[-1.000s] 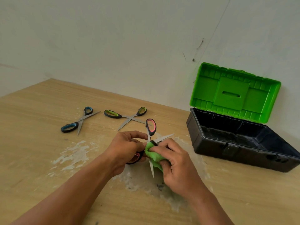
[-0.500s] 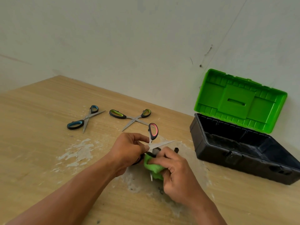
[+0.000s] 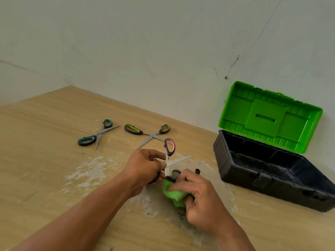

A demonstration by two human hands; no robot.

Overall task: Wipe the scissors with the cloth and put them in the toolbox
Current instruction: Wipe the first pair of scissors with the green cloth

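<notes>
My left hand [image 3: 145, 166] grips a pair of pink-handled scissors [image 3: 170, 147], blades spread apart, one pink loop standing up and one blade pointing right. My right hand [image 3: 203, 198] holds a bunched green cloth [image 3: 174, 193] pressed around the lower blade, which is hidden inside the cloth. Two more pairs lie open on the table farther back: blue-handled scissors [image 3: 97, 134] on the left and green-handled scissors [image 3: 145, 132] beside them. The toolbox [image 3: 272, 180], black with a green lid [image 3: 268, 115] standing open, sits to the right with nothing visible inside.
The wooden table [image 3: 45, 160] has patches of white worn surface around my hands. A pale wall runs close behind the table and the toolbox lid leans toward it.
My right hand has slid the cloth down the lower blade toward its tip, which is now covered. The view has shifted slightly; the left hand keeps its hold.
</notes>
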